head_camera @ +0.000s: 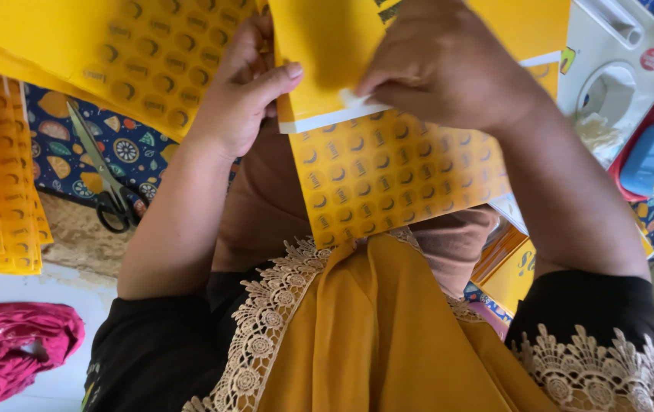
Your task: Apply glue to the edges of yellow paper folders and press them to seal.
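From my remote view, the surface below is covered by a dark blue cloth (125, 149) printed with multicoloured leaf and circle motifs. A strip of rough beige floor (75, 236) shows beside it, then a white surface (37, 294) at lower left. Lighting is bright, even and diffuse. I see no walls or windows.

Yellow sheet (388, 172) (rows of round brown marks), magenta cloth (14, 347), black-handled scissors (106, 183).
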